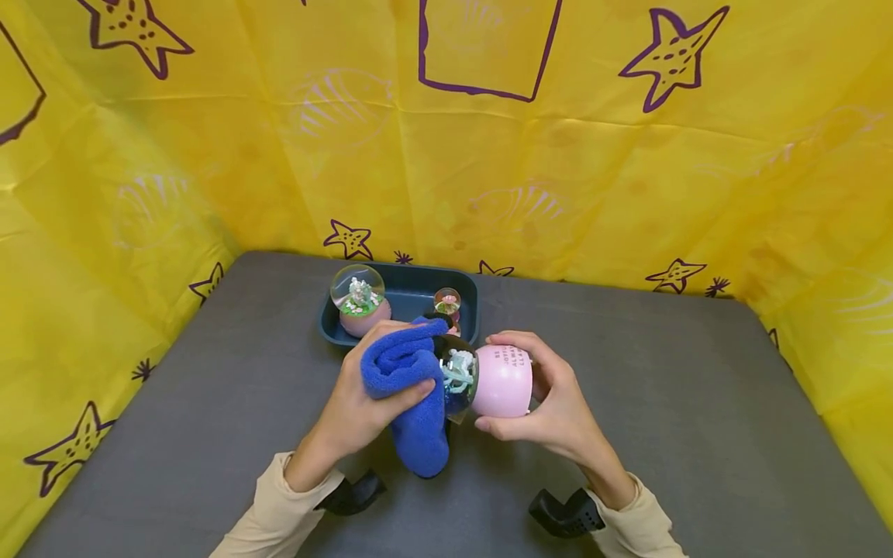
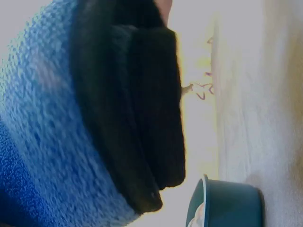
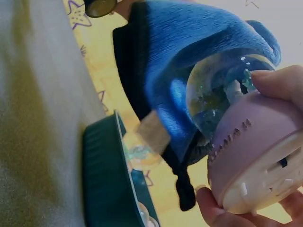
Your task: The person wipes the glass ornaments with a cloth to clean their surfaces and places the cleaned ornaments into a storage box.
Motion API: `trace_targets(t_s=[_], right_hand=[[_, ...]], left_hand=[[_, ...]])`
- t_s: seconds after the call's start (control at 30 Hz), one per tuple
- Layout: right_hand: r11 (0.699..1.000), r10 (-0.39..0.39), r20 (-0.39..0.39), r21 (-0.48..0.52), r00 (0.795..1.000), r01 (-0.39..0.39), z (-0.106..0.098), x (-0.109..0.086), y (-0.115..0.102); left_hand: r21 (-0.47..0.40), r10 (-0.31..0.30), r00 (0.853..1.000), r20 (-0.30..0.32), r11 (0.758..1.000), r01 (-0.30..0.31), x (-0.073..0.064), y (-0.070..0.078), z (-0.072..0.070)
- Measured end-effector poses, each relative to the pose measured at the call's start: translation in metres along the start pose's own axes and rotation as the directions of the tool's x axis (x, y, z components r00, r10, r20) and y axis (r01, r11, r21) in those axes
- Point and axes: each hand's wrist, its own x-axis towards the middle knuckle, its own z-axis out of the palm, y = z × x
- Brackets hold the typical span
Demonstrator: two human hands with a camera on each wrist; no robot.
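My right hand (image 1: 561, 407) grips a snow globe (image 1: 504, 384) by its round pink base, thumb on one side and fingers on the other. Lettering runs along the base, and the globe lies tipped sideways with its glass toward the left. A white and mint figure shows inside the glass. In my left hand (image 1: 352, 407) is a folded blue cloth (image 1: 417, 403), held against the glass end. The right wrist view shows the cloth's black edging (image 3: 128, 66) and the pale underside of the base (image 3: 270, 179). The cloth covers part of the dome.
Behind the hands a dark teal tray (image 1: 412, 280) stands on the grey table (image 1: 698, 403). A second snow globe (image 1: 364, 316) sits at its left end, a small one (image 1: 447, 302) at its right. Yellow patterned fabric (image 1: 593, 170) hangs around the back and sides.
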Motion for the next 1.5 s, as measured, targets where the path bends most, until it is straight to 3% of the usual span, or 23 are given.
trace_targets(t_s=[0.2,0.33,0.47,0.57,0.67,0.77,0.97,1.1,1.2,1.33,1.4,1.5], right_hand=[[1.0,-0.01,-0.028,0.006,1.0,0.01,0.0,-0.002,0.0],[0.996,-0.045,-0.015,-0.075,0.999,0.044,0.001,-0.002,0.001],[0.984,-0.082,0.009,-0.155,0.997,0.083,0.004,-0.002,0.001],[0.976,-0.11,0.02,-0.186,0.994,0.111,0.005,-0.002,0.002],[0.965,-0.147,0.037,-0.215,0.988,0.152,0.005,-0.001,0.003],[0.956,-0.176,0.051,-0.231,0.983,0.183,0.005,-0.001,0.004],[0.958,-0.208,0.082,-0.184,0.975,0.22,0.004,-0.002,0.004],[0.952,-0.231,0.104,-0.179,0.967,0.246,0.001,-0.002,0.003],[0.948,-0.244,0.136,-0.177,0.96,0.266,0.0,-0.003,0.002],[0.946,-0.255,0.19,-0.155,0.948,0.285,-0.001,-0.004,0.002],[0.946,-0.259,0.206,-0.143,0.944,0.291,-0.002,-0.004,0.002],[0.946,-0.265,0.216,-0.131,0.94,0.296,-0.003,-0.005,0.002]], left_hand=[[-0.008,-0.025,1.0,-0.01,1.0,0.025,0.0,-0.001,-0.002],[-0.007,-0.074,0.992,0.099,0.997,0.075,0.0,0.0,-0.004],[0.037,-0.131,0.966,0.223,0.991,0.126,0.001,0.002,-0.004],[0.108,-0.172,0.952,0.254,0.983,0.148,0.0,0.003,-0.004],[0.176,-0.189,0.948,0.255,0.973,0.147,-0.001,0.005,-0.003],[0.224,-0.175,0.957,0.23,0.967,0.123,-0.001,0.005,-0.002],[0.225,-0.091,0.987,0.134,0.972,0.059,-0.001,0.006,-0.002],[0.205,-0.075,0.99,0.117,0.977,0.05,-0.001,0.007,-0.003],[0.153,-0.131,0.973,0.189,0.983,0.102,0.0,0.008,-0.005],[0.104,-0.195,0.926,0.324,0.98,0.171,0.0,0.009,-0.007],[0.093,-0.195,0.91,0.366,0.981,0.173,0.0,0.008,-0.007],[0.049,-0.175,0.898,0.402,0.984,0.17,0.001,0.006,-0.009]])
